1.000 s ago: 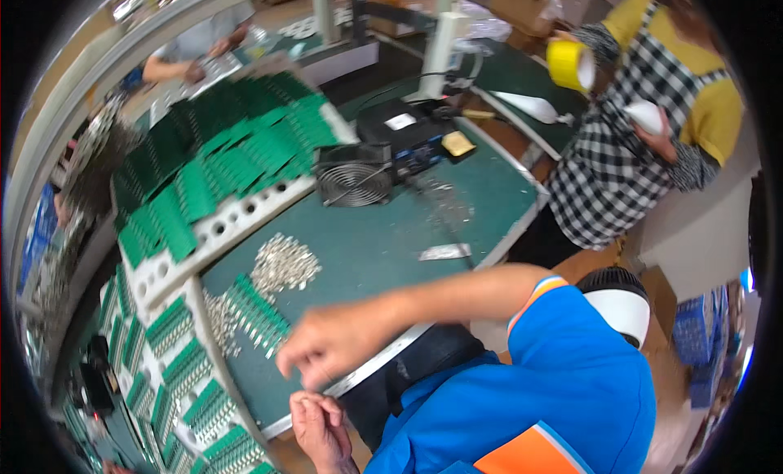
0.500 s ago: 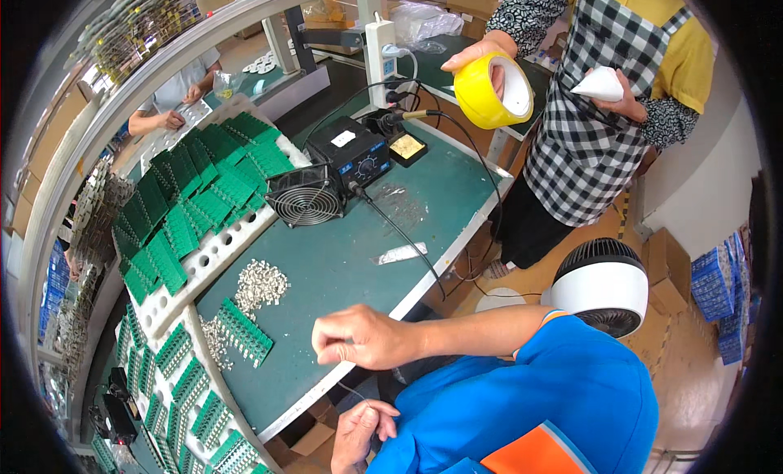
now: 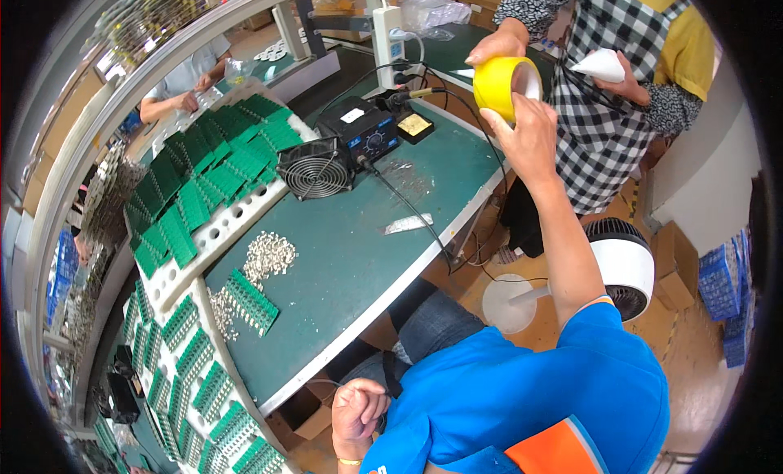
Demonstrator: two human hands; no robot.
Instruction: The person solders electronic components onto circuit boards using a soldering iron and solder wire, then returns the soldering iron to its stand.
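A roll of yellow tape (image 3: 494,88) with a white core hangs in the air at the upper right. My right hand (image 3: 526,140) reaches out to it, thumb on the outer face and fingers at the core opening. A co-worker's hand (image 3: 504,42) is still on the roll from the far side. My left hand (image 3: 359,407) is closed, low by my lap beyond the bench's near edge; its fingers hide whatever may be in it. On the green bench (image 3: 342,270) lie a green circuit board (image 3: 250,303) and a heap of small pale parts (image 3: 269,256).
A small fan (image 3: 316,171), a soldering station (image 3: 359,132) and its sponge tray (image 3: 416,126) stand at the back. Foam trays (image 3: 208,239) of green boards line the left. The co-worker holds a white cone (image 3: 599,65). A white fan (image 3: 616,266) stands on the floor.
My right hand has swung from over the bench's near edge up and right onto the tape roll. My left hand has stayed low, its fingers curled. The co-worker's roll has shifted slightly right.
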